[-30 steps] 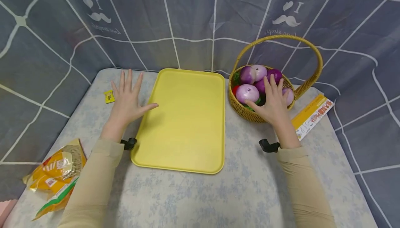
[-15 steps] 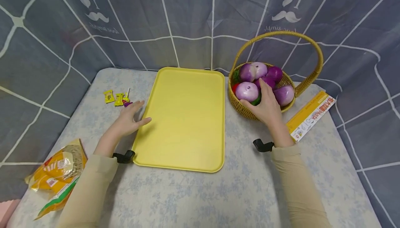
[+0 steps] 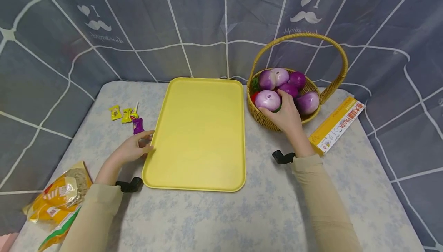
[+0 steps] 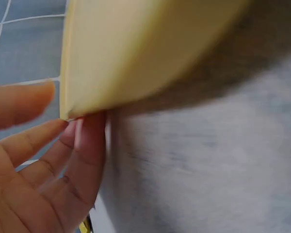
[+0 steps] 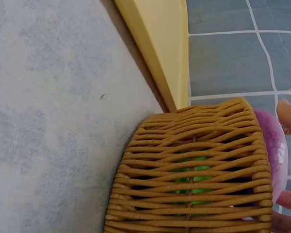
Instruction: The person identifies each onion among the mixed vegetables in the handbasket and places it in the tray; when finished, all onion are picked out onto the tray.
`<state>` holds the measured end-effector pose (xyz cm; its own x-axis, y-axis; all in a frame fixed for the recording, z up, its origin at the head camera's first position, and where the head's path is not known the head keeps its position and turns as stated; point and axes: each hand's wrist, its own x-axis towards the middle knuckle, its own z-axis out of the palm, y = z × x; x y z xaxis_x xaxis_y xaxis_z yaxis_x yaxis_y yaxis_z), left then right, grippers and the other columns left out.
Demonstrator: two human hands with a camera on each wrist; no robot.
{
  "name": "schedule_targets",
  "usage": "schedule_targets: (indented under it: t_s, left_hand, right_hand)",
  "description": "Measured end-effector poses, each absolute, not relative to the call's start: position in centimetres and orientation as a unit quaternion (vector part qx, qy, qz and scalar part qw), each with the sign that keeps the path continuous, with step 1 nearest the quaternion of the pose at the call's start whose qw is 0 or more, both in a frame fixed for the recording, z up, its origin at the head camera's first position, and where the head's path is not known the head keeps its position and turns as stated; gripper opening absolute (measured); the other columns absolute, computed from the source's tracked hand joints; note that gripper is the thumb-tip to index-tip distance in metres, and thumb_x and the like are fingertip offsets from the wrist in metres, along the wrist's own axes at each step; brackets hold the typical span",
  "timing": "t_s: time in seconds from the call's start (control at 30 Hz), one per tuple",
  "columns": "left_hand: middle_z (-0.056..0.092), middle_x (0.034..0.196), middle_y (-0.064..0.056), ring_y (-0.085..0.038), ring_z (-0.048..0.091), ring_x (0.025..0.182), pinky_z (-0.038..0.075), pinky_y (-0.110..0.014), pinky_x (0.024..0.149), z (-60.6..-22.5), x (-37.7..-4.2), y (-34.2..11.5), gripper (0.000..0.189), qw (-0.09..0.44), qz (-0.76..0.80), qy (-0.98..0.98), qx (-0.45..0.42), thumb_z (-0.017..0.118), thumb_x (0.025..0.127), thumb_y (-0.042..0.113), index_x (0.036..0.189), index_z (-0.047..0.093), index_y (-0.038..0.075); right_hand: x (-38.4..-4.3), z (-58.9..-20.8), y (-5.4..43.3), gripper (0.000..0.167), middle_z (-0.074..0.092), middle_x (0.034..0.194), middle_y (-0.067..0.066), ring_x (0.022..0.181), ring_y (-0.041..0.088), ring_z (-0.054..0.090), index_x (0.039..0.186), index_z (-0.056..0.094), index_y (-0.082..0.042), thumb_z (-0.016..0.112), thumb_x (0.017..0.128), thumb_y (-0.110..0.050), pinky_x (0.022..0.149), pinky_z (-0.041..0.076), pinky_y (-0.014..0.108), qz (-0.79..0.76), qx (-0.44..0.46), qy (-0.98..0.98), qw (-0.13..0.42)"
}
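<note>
Floral worktop [image 3: 221, 221], apparently mid-grasp: right hand [image 3: 286, 116] clasps round purple onion [image 3: 268, 100] at two o'clock, likely needing lift; left hand [image 3: 129, 149], unclenched, touches rectangular yellow tray [image 3: 197, 136].

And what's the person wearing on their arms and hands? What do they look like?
Long, plain beige sleeves, a bit wrinkly: one left, one right, ending in wide cuffs. No gloves show on the left hand or right hand. A small, bent black piece sticks out at each wrist.
</note>
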<state>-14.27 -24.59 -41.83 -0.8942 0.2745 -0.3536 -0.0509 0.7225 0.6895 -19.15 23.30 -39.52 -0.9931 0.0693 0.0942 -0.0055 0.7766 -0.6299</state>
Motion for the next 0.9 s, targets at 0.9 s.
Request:
schedule_targets:
  t_s: [0.9]
  left_hand:
    - [0.049, 0.123, -0.03, -0.024, 0.053, 0.094, 0.052, -0.025, 0.068, -43.1, -12.4, -22.2, 0.061, 0.204, 0.456, 0.864, 0.059, 0.056, 0.091, -0.005, 0.145, 0.027, -0.012]
  right_hand:
    - [-20.2, -36.9, 17.5, 0.077, 0.046, 0.13, 0.021, 0.119, 0.035, 0.048, 0.132, 0.044, 0.003, 0.082, 0.074, -0.031, 0.106, 0.04, 0.048, 0.425, 0.05, -0.894, 0.132]
